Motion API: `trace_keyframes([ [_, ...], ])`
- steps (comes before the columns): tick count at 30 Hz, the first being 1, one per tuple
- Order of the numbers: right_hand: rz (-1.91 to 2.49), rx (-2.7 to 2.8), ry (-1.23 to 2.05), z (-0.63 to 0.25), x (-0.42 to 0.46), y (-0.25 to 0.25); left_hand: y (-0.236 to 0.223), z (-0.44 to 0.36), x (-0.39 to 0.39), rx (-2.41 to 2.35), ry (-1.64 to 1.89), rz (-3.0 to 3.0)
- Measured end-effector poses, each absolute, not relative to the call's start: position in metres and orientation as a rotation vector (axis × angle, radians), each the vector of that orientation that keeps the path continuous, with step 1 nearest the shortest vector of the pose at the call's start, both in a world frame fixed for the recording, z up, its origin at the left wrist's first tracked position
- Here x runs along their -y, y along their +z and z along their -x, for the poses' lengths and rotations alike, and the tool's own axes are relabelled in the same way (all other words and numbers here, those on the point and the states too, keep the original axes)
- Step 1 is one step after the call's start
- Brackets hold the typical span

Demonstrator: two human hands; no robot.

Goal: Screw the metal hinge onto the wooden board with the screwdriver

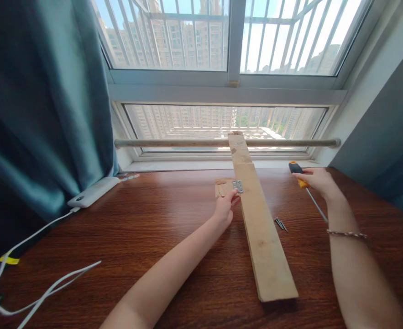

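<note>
A long wooden board (261, 228) lies lengthwise on the brown table, its far end reaching the rail by the window. Against its left side sits a small wood block (222, 188). A metal hinge (238, 186) spans the joint between block and board. My left hand (226, 208) is closed with its fingertips at the hinge's near edge, pressing on it. To the right of the board, my right hand (316, 179) grips a screwdriver (303, 183) with a black and orange handle, its shaft pointing back toward me. Several screws (280, 224) lie between the board and that hand.
A white power strip (93, 193) rests at the table's left by the blue-green curtain (50, 100). Its white cable (30, 235) loops over the table's left front. A horizontal rail (187, 143) runs across the window just beyond the table (146, 219).
</note>
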State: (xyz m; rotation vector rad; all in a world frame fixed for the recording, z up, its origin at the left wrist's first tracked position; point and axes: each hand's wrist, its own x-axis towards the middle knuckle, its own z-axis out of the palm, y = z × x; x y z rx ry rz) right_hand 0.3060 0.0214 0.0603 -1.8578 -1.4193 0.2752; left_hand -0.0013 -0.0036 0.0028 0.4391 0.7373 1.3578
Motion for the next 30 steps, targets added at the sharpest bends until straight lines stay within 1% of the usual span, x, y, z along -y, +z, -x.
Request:
trace_keyframes([
  [3, 2.266, 1.622, 0.168, -0.292, -0.031, 0.041, 0.003, 0.002, 0.003, -0.738, 1.358, -0.456],
  [7, 2.461, 1.761, 0.132, -0.276, -0.04, 0.023, 0.002, 0.001, 0.003, -0.73, 1.376, -0.476],
  [16, 2.472, 1.83, 0.279, -0.269, -0.044, 0.006, 0.001, 0.002, 0.001, -0.727, 1.362, -0.463],
  [30, 2.561, 1.799, 0.373, -0.262, -0.046, 0.006, 0.003, 0.002, 0.002, -0.732, 1.357, -0.442],
])
